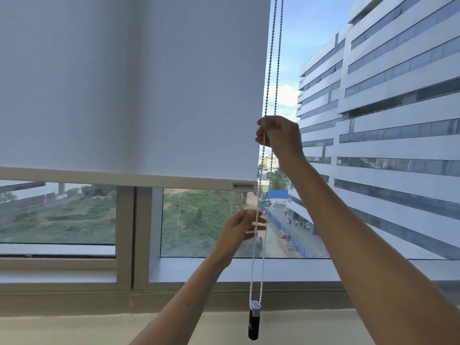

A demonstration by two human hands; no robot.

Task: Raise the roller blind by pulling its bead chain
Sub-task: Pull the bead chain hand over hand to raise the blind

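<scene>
Window with pale frame [125, 235] and sill [224, 270]; outside, a multi-storey building [398, 95], green ground, blue sky. White roller blind [129, 83] covers upper left of the glass, its bottom bar [124, 179] roughly mid-height. Bead chain [270, 70] hangs as a two-strand loop just right of the blind, ending in a black weight [254, 324] near the sill. Right hand [278, 135] pinches one strand, fingers closed. Left hand [239, 227], lower, fingers curled narrowly around the chain; blurred.
</scene>
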